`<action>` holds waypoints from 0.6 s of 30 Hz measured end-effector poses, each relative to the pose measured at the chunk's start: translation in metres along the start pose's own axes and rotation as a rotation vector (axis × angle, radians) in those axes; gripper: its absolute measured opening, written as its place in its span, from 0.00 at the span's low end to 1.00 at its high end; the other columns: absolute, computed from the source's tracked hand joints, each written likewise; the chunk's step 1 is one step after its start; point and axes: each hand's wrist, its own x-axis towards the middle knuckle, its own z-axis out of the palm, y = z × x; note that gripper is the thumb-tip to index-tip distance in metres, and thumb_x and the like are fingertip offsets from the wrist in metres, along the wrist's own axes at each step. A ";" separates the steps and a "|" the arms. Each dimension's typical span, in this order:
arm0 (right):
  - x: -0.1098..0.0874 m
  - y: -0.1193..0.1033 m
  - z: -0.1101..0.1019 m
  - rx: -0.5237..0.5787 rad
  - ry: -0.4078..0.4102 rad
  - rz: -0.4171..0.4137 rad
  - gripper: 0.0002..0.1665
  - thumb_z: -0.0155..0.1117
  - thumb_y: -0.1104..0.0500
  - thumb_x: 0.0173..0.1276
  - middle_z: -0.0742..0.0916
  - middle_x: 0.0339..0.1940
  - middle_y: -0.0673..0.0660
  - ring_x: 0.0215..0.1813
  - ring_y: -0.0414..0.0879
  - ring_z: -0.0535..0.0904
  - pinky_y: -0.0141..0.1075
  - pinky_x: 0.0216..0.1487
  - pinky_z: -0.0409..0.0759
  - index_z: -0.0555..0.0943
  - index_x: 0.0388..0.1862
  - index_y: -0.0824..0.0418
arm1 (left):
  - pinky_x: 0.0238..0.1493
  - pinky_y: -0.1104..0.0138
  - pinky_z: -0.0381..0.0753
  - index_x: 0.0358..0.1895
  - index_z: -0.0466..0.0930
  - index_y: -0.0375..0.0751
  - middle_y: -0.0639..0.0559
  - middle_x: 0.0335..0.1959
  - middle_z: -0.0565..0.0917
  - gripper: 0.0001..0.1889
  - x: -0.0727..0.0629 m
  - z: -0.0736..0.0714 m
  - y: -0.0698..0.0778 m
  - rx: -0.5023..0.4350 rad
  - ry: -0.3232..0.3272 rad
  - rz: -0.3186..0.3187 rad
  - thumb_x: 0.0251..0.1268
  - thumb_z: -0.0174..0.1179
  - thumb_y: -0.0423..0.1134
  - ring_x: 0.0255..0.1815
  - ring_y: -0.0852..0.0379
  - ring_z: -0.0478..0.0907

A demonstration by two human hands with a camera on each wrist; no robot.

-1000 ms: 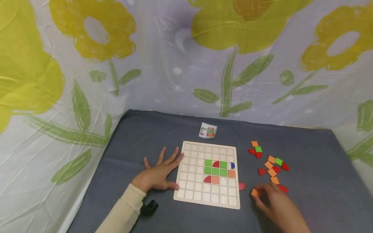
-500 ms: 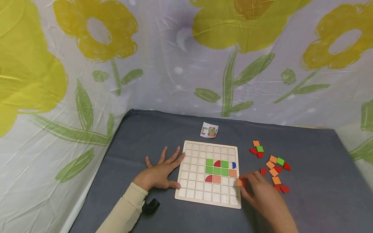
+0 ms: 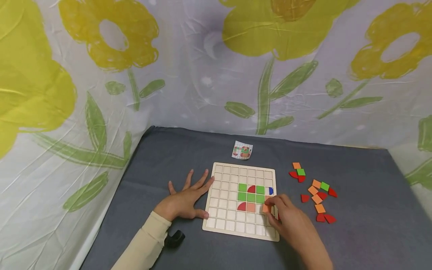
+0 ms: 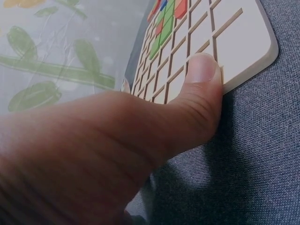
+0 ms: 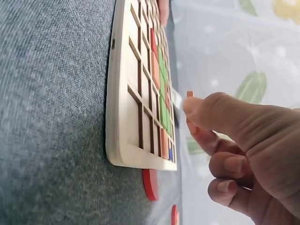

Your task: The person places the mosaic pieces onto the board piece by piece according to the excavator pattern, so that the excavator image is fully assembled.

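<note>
A pale wooden grid board [image 3: 229,223] lies on the dark cloth, with green squares [image 3: 251,198], red quarter-circles [image 3: 242,206], an orange square [image 3: 251,207] and a blue half-circle [image 3: 271,191] set in its cells. My left hand [image 3: 183,200] is spread at the board's left edge, thumb and a fingertip on the frame. In the left wrist view the thumb [image 4: 202,77] presses on the rim. My right hand [image 3: 291,221] pinches an orange square tile [image 3: 267,208] between thumb and forefinger, over the right columns. The right wrist view shows this tile [image 5: 190,112] edge-on, above the board.
Loose orange, green and red tiles [image 3: 317,199] are scattered right of the board. Under the right hand, a red piece [image 5: 150,184] lies beside the board's edge. A small printed pattern card [image 3: 242,150] lies behind the board. A black curved object [image 3: 174,239] is near the left sleeve.
My right hand has carried the orange tile leftward from the table beside the loose pieces to over the board's right columns. The left hand has stayed at the board's edge.
</note>
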 end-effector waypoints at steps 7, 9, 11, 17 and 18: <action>0.008 -0.005 0.004 -0.013 -0.038 0.015 0.16 0.83 0.56 0.63 0.82 0.43 0.50 0.30 0.38 0.71 0.28 0.24 0.69 0.86 0.46 0.54 | 0.61 0.13 0.25 0.88 0.42 0.67 0.61 0.89 0.35 0.61 -0.001 0.000 -0.001 -0.002 0.005 0.009 0.56 0.76 0.61 0.87 0.37 0.21; 0.010 -0.006 0.006 -0.013 -0.063 0.022 0.15 0.83 0.56 0.63 0.82 0.42 0.50 0.31 0.38 0.72 0.29 0.25 0.70 0.86 0.45 0.53 | 0.61 0.13 0.25 0.88 0.42 0.67 0.61 0.89 0.35 0.61 -0.001 0.001 -0.001 0.000 0.000 0.010 0.57 0.76 0.62 0.87 0.37 0.21; 0.012 -0.005 0.007 -0.016 -0.085 0.024 0.14 0.83 0.56 0.64 0.82 0.42 0.50 0.32 0.38 0.73 0.29 0.25 0.71 0.86 0.45 0.53 | 0.61 0.13 0.25 0.88 0.42 0.67 0.62 0.89 0.35 0.61 0.000 0.001 -0.001 0.005 -0.004 0.008 0.57 0.76 0.62 0.87 0.38 0.21; 0.016 -0.006 0.012 -0.031 -0.119 0.033 0.12 0.81 0.57 0.65 0.82 0.43 0.49 0.33 0.39 0.74 0.31 0.27 0.74 0.86 0.43 0.53 | 0.62 0.14 0.24 0.88 0.41 0.68 0.63 0.89 0.34 0.62 -0.001 0.000 -0.001 0.000 -0.012 -0.003 0.56 0.76 0.62 0.87 0.39 0.20; 0.017 -0.007 0.012 -0.034 -0.118 0.032 0.12 0.82 0.58 0.64 0.82 0.42 0.49 0.34 0.39 0.75 0.31 0.28 0.75 0.87 0.43 0.53 | 0.62 0.14 0.24 0.88 0.41 0.68 0.63 0.89 0.34 0.62 -0.001 0.000 -0.002 -0.002 -0.010 -0.004 0.56 0.76 0.62 0.87 0.39 0.20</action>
